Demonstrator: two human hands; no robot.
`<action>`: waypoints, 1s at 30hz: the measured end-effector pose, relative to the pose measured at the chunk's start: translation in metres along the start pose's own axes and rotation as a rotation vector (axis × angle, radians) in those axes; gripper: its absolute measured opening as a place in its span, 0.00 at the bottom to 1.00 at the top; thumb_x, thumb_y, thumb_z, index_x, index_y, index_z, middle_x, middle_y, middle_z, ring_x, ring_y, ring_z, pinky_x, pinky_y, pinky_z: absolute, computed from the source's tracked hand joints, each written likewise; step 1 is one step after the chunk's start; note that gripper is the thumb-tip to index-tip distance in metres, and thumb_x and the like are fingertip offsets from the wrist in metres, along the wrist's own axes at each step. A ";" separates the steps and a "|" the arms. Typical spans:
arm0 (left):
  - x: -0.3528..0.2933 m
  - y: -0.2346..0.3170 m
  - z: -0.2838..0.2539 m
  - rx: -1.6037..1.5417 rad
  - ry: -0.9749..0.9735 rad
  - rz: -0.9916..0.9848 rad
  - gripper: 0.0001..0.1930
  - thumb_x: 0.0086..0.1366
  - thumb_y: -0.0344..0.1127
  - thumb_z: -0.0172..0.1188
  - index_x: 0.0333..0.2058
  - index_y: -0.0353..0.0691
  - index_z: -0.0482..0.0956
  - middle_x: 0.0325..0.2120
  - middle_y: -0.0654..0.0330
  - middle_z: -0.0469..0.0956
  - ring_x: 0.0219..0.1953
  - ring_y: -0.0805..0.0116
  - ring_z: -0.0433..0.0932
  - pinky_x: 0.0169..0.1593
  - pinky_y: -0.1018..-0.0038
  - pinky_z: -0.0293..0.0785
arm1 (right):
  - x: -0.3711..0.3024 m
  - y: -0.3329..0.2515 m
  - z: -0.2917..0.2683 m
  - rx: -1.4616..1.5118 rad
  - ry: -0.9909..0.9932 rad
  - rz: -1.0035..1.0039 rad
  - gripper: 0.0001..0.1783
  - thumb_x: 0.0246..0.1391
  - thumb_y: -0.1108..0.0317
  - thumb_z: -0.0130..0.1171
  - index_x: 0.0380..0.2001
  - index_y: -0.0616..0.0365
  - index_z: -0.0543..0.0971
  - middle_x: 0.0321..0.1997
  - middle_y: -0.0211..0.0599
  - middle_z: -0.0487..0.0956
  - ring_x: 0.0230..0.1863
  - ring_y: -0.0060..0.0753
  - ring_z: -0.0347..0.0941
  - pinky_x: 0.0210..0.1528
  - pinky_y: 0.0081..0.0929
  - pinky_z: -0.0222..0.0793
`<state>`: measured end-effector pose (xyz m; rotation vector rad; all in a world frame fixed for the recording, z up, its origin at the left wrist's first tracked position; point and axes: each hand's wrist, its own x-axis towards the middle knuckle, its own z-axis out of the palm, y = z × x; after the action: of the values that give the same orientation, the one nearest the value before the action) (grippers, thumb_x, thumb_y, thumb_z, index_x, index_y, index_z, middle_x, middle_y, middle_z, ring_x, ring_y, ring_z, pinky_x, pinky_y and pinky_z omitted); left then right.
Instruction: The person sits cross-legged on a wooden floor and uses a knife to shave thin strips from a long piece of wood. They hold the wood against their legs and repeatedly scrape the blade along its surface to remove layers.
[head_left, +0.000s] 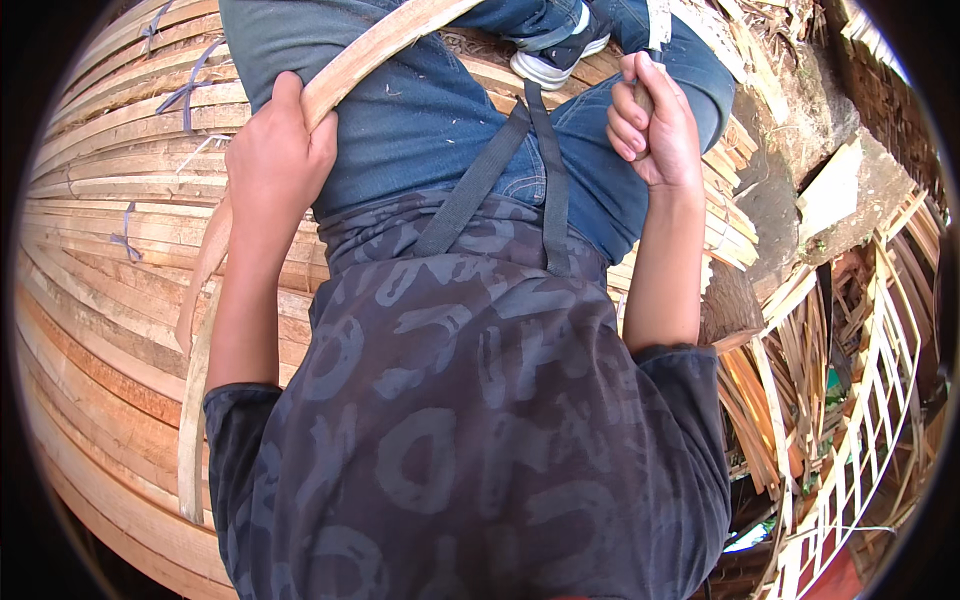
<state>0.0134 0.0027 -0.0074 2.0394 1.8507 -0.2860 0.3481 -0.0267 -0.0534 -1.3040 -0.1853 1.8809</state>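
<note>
Bamboo strip [345, 72], long & pale, lies diagonally across the person's blue-jeans lap [440, 120], its lower end running down past the left forearm. Left hand [275, 150] is clenched round the strip at the lap's left edge; right hand [655, 120] is fisted on a small handle [643, 98] at the lap's right edge, blade not visible. Stacked bamboo slats [110, 200] lie left of the lap, w/ loose strips [800, 380] to its right.
</note>
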 end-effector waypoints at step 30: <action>-0.004 0.004 -0.004 0.054 -0.067 -0.028 0.29 0.68 0.62 0.51 0.32 0.36 0.66 0.22 0.38 0.76 0.29 0.35 0.77 0.32 0.50 0.70 | 0.011 0.008 0.039 -1.622 0.387 -0.457 0.23 0.63 0.45 0.51 0.39 0.55 0.80 0.27 0.51 0.82 0.34 0.61 0.79 0.36 0.51 0.74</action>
<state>0.0166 0.0004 -0.0017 2.0152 1.8516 -0.4113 0.3096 -0.0123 -0.0478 -2.2446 -1.8629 0.7919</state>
